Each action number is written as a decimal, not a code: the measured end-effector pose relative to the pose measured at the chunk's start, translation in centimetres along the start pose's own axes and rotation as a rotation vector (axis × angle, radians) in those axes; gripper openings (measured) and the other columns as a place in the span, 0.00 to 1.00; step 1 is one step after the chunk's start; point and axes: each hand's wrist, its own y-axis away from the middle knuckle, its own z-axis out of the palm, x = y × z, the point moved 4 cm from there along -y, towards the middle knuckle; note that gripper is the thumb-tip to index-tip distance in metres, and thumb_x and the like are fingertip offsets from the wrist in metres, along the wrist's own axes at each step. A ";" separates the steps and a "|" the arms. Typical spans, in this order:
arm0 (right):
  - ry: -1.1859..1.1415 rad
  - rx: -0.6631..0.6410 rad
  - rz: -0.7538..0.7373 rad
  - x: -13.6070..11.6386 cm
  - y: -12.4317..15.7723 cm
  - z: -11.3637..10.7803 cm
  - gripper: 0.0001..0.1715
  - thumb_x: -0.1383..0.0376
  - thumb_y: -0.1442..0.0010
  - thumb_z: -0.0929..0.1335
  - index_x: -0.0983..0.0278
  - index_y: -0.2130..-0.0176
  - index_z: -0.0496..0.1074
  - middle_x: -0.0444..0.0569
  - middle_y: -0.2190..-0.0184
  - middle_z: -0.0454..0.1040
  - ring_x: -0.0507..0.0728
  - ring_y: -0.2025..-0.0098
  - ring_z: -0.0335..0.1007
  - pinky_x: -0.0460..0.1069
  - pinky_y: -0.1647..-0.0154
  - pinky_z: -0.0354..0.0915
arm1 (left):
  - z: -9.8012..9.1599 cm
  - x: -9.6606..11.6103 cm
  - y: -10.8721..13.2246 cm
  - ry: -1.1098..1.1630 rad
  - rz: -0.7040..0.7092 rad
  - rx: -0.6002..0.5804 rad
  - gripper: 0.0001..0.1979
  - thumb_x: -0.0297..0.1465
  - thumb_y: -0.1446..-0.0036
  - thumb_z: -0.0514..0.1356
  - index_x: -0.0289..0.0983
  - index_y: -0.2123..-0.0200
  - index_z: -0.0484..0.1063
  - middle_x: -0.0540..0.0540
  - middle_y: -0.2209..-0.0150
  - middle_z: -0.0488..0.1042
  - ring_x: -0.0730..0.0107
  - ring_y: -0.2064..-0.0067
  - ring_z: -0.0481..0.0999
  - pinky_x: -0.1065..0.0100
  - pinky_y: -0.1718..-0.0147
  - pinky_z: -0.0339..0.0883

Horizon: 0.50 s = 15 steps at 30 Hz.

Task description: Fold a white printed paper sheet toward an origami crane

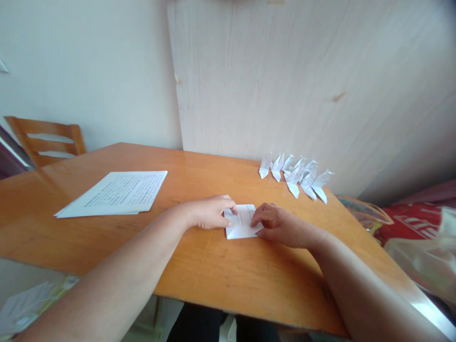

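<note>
A small folded square of white printed paper (241, 223) lies flat on the wooden table (199, 270) in front of me. My left hand (208, 212) rests at its left edge, fingers curled and pressing down on the paper. My right hand (280, 225) sits at its right edge, fingertips pinched together on the fold. Both hands touch the paper, which stays on the tabletop.
Several folded white paper cranes (295, 175) lie in a row at the table's far right by a pale wooden board (302, 80). A stack of printed sheets (116, 193) lies at left. A wooden chair (46, 137) stands behind; bags (416, 232) sit at right.
</note>
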 end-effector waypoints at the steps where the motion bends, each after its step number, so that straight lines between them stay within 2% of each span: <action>1: 0.006 0.002 -0.006 0.0 0.0 0.0 0.15 0.73 0.48 0.70 0.58 0.61 0.78 0.48 0.60 0.73 0.58 0.57 0.68 0.53 0.54 0.63 | 0.1 -0.1 0.2 0.007 0.006 0.016 0.20 0.34 0.46 0.60 0.42 0.49 0.72 0.45 0.49 0.69 0.64 0.50 0.71 0.67 0.51 0.64; 5: 0.034 0.007 -0.005 0.0 0.1 0.0 0.15 0.72 0.47 0.70 0.58 0.60 0.78 0.48 0.60 0.72 0.58 0.57 0.67 0.52 0.54 0.63 | 0.5 -0.1 0.9 0.011 0.028 0.053 0.20 0.34 0.47 0.62 0.43 0.49 0.71 0.46 0.48 0.68 0.61 0.46 0.67 0.64 0.47 0.61; 15: -0.034 0.000 0.070 0.1 0.0 -0.4 0.12 0.71 0.46 0.69 0.59 0.62 0.76 0.48 0.60 0.73 0.57 0.58 0.69 0.51 0.57 0.65 | 0.5 -0.2 1.1 0.035 -0.010 0.031 0.23 0.38 0.49 0.63 0.45 0.48 0.69 0.46 0.46 0.66 0.57 0.43 0.64 0.61 0.45 0.60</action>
